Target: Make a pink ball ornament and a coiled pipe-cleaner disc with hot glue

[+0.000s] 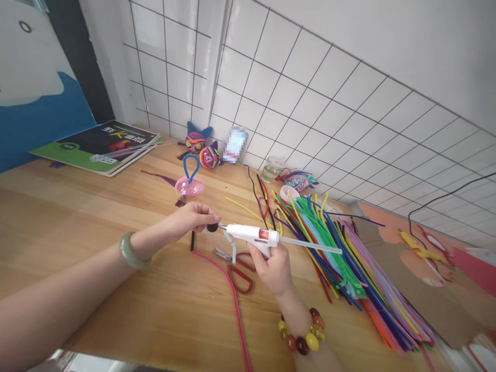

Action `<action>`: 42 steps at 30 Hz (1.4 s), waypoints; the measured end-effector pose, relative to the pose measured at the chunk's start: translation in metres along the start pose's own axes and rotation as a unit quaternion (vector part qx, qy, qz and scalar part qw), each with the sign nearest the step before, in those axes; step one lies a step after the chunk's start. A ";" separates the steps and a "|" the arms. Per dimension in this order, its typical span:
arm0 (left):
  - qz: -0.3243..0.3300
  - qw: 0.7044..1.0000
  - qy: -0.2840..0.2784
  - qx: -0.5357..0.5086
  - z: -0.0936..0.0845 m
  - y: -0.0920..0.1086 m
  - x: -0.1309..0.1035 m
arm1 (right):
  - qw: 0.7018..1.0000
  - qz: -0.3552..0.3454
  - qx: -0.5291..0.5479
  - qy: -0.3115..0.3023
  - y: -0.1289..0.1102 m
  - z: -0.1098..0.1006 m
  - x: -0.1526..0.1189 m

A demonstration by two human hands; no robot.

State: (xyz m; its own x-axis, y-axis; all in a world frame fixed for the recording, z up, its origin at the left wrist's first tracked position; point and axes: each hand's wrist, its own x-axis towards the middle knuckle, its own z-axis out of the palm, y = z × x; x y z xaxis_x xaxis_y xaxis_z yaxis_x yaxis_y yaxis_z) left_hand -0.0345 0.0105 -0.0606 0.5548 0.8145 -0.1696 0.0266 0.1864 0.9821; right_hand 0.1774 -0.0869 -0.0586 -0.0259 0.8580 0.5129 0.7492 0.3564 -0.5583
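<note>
My right hand [274,266] is wrapped round the handle of a white hot glue gun [248,233], and a clear glue stick [310,244] sticks out of its back end. The gun's nozzle points left, at or very near a small round black piece [212,227]. Pinching that piece between thumb and fingertips is my left hand [196,216]. A light blue strip [233,250] hangs just below the nozzle; where its upper end is fixed I cannot tell. Beneath the gun lie red-handled scissors [240,279] on the wooden table.
A large bundle of coloured pipe cleaners [333,243] spreads at the right. A pink strand [232,279] runs to the front edge. Behind my left hand stands a pink dome with a blue loop [189,185]. A phone [235,144] leans on the tiled wall; a yellow glue gun [420,247] lies far right.
</note>
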 end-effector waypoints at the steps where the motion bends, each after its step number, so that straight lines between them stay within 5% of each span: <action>1: 0.000 1.000 -0.002 -0.002 0.000 0.000 0.000 | 1.000 0.000 0.001 0.000 0.000 0.000 0.000; 42: 0.001 1.000 0.003 0.007 0.002 0.001 -0.002 | 1.000 0.004 -0.007 -0.014 -0.001 -0.001 0.000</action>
State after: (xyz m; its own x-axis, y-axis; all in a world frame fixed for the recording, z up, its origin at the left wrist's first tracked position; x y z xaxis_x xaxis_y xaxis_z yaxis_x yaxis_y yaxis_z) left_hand -0.0339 0.0085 -0.0592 0.5502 0.8177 -0.1689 0.0374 0.1780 0.9833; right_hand 0.1773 -0.0878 -0.0568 -0.0389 0.8707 0.4903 0.7585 0.3452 -0.5528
